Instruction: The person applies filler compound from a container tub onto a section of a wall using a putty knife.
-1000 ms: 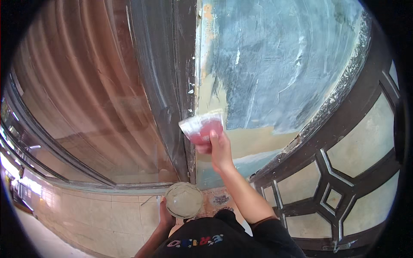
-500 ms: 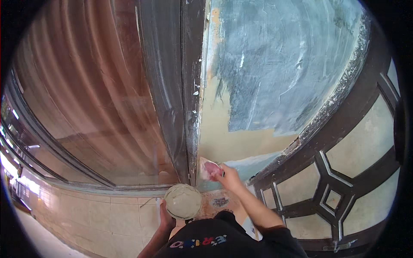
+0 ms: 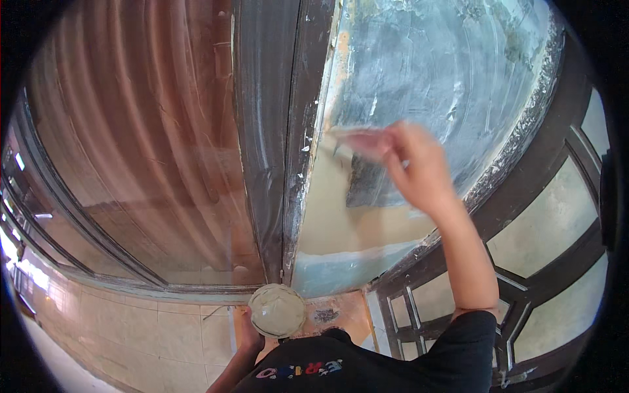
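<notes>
My right hand (image 3: 419, 167), raised at the wall, is closed around a putty scraper (image 3: 360, 139) with a pinkish grip, smeared by motion. The scraper's pale edge meets the wall next to the dark door frame. Beige filler (image 3: 327, 196) coats a strip beside the frame and a band lower down; the rest of the wall (image 3: 419, 85) is scuffed grey-blue. Low at the front, my left hand (image 3: 249, 333) grips the side of a round tub of beige putty (image 3: 278, 310); its fingers are partly hidden by the tub.
A dark wooden frame (image 3: 262, 131) stands left of the wall, with glass and brown curtains (image 3: 144, 131) beyond. On the right is a dark wooden door leaf (image 3: 524, 288) with pale panels. Beige floor tiles (image 3: 157, 327) lie below, and a stained orange-brown patch (image 3: 341, 311) adjoins the tub.
My right hand has swept the scraper up the wall from the low corner, along the door frame. Fresh filler shows higher up the strip. The left hand with the tub has hardly moved.
</notes>
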Action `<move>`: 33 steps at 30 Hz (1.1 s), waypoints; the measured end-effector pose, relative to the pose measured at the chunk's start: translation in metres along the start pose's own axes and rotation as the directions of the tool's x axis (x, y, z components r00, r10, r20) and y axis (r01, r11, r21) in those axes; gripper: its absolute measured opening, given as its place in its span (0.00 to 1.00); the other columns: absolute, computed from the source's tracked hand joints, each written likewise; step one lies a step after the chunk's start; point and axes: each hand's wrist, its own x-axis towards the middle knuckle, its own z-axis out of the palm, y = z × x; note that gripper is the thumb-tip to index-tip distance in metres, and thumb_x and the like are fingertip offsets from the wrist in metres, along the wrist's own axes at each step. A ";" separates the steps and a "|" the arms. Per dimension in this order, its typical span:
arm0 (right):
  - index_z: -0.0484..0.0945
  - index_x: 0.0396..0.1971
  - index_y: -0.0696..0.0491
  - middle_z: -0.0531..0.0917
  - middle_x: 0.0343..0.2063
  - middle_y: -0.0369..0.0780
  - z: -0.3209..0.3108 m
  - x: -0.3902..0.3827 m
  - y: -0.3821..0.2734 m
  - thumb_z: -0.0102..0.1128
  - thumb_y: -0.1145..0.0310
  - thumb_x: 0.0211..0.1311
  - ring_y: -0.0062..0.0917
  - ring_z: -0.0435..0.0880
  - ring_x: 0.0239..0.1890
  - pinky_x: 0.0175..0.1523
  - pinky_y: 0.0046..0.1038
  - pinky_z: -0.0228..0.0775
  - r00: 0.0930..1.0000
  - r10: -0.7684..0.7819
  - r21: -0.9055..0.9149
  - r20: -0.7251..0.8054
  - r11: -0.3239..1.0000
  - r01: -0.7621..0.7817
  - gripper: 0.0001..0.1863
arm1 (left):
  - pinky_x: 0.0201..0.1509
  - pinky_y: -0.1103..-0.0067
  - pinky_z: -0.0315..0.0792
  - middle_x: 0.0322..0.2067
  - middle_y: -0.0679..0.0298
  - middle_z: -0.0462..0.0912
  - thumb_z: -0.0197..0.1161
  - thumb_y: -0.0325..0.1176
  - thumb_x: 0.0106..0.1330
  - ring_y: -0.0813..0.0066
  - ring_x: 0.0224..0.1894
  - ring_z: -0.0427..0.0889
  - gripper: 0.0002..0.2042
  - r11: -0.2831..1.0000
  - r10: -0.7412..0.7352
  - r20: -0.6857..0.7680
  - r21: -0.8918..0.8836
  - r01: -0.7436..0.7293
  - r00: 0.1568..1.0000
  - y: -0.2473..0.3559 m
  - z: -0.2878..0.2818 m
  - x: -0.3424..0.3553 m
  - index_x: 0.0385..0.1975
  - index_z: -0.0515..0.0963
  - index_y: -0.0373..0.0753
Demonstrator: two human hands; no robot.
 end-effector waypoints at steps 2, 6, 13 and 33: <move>0.70 0.27 0.51 0.75 0.24 0.39 0.040 -0.033 -0.003 0.57 0.73 0.46 0.35 0.76 0.30 0.32 0.34 0.67 0.940 -0.129 -0.021 0.317 0.990 0.143 0.07 | 0.59 0.67 0.61 0.54 0.54 0.68 0.31 0.50 0.68 0.60 0.55 0.68 0.27 0.998 0.027 0.023 0.053 -0.029 0.999 0.001 -0.007 0.001 0.56 0.61 0.36; 0.69 0.26 0.54 0.75 0.22 0.43 0.065 -0.055 0.013 0.55 0.69 0.50 0.40 0.75 0.29 0.35 0.39 0.67 0.889 -0.147 -0.016 0.434 0.985 0.171 0.06 | 0.58 0.73 0.62 0.53 0.60 0.69 0.36 0.48 0.67 0.67 0.55 0.68 0.25 0.973 0.098 0.105 0.198 -0.118 0.990 0.001 -0.017 0.004 0.54 0.64 0.36; 0.70 0.41 0.57 0.77 0.34 0.39 0.019 -0.028 0.013 0.56 0.67 0.58 0.21 0.75 0.38 0.41 0.27 0.68 0.744 0.588 0.749 -0.317 0.637 -0.184 0.13 | 0.60 0.67 0.60 0.55 0.54 0.66 0.31 0.51 0.67 0.59 0.56 0.66 0.28 0.995 0.017 0.025 -0.094 -0.015 1.000 -0.010 -0.024 0.007 0.57 0.59 0.36; 0.69 0.43 0.55 0.77 0.32 0.34 0.123 -0.053 -0.053 0.55 0.64 0.60 0.17 0.77 0.30 0.30 0.21 0.70 0.701 0.666 0.966 0.258 -0.194 -0.170 0.15 | 0.60 0.70 0.59 0.53 0.55 0.68 0.32 0.51 0.68 0.64 0.57 0.65 0.27 0.998 0.062 0.059 -0.019 -0.061 0.996 0.019 0.008 0.001 0.56 0.61 0.35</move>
